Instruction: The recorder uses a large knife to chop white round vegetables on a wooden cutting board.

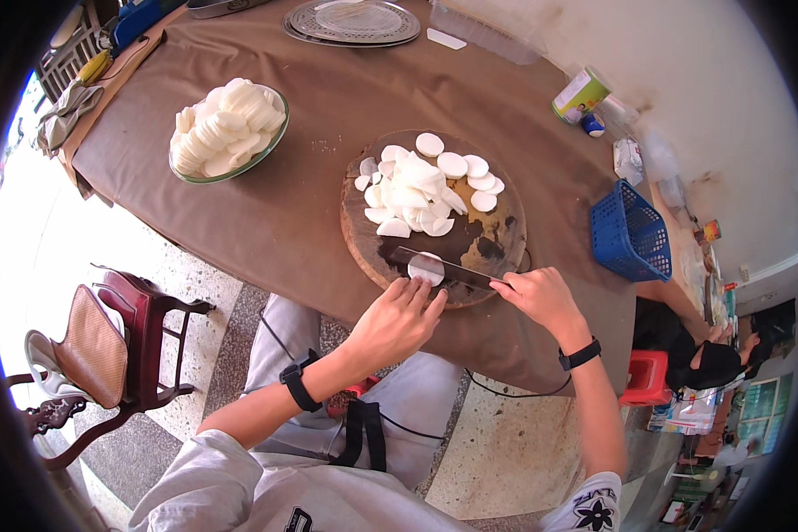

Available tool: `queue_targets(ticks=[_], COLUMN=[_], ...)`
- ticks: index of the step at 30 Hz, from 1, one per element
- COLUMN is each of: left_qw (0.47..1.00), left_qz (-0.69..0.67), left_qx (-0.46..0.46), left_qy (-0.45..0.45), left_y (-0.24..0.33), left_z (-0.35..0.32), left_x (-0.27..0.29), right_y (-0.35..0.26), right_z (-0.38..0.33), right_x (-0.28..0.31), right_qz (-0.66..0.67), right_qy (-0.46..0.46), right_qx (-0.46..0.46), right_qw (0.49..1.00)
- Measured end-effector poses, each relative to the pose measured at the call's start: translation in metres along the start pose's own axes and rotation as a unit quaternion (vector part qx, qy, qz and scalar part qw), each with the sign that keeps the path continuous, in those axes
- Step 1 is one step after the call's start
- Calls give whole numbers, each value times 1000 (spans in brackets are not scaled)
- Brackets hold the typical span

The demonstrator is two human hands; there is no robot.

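My right hand [541, 300] grips a knife [457, 270] by its handle. The blade reaches left across a white round radish slice [424, 270] near the front edge of a round wooden cutting board [361, 244]. With bent fingertips, my left hand [397, 321] holds that slice down, close to the blade. Farther back on the board lies a heap of cut white radish pieces [410, 191], with several whole round slices [452, 165] beside it to the right. At the left stands a green-rimmed glass bowl [277, 144] piled high with radish slices [226, 129].
A brown cloth [275, 226] covers the table. Metal trays [355, 27] and a clear plastic container [488, 34] stand at the back. A blue basket [629, 232] and a green can [582, 94] are at the right. A wooden chair [137, 328] is left; another person [692, 355] is far right.
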State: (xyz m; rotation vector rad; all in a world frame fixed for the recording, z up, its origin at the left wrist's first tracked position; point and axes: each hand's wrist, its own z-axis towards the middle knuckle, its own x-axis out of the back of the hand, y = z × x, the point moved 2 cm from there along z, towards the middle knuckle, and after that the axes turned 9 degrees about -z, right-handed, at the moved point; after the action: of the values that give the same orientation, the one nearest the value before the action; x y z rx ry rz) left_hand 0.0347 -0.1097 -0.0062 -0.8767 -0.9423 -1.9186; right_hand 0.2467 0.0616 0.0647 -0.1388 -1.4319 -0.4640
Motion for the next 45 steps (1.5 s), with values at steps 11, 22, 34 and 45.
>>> queue_targets(ticks=[11, 22, 34, 45], left_qw=[1000, 1000, 996, 993], left_qz=[22, -15, -63, 27], left_qx=[-2, 3, 38, -71], left_qy=[-17, -13, -50, -95], left_y=[5, 5, -43, -44], left_z=[5, 4, 36, 48], left_x=[5, 10, 15, 10], right_y=[-7, -22, -47, -74], right_z=[7, -8, -37, -37], right_x=[-7, -28, -65, -48], right_qz=[-7, 79, 276, 186], right_qy=[9, 86, 165, 230], right_qx=[-18, -76, -337, -337], right_qw=[1000, 990, 885, 894])
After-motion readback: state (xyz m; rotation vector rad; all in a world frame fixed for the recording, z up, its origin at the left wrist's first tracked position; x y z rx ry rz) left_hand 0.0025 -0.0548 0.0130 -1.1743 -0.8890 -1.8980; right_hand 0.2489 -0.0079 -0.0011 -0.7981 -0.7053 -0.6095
